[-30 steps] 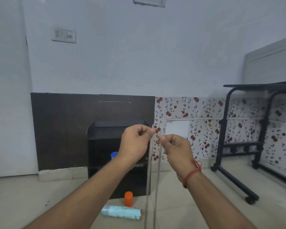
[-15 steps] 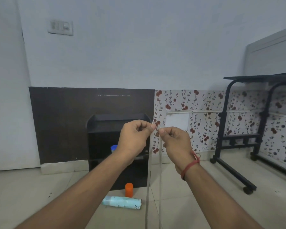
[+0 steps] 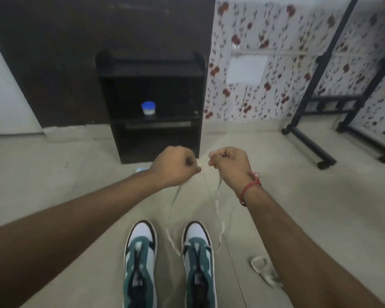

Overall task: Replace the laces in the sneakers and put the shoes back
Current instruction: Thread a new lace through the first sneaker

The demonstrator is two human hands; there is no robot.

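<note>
I see two green, white and black sneakers (image 3: pixel 142 261) standing side by side on the floor, toes toward the black shelf (image 3: pixel 151 103). A pale lace (image 3: pixel 218 203) hangs blurred above them, nearer the shelf.

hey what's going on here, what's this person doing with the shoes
A person is holding a pale shoelace up over a pair of green and white sneakers on the floor. The left hand and the right hand each pinch one end, and the lace hangs down toward the right-hand sneaker. Another loose lace lies on the floor beside it.
</note>
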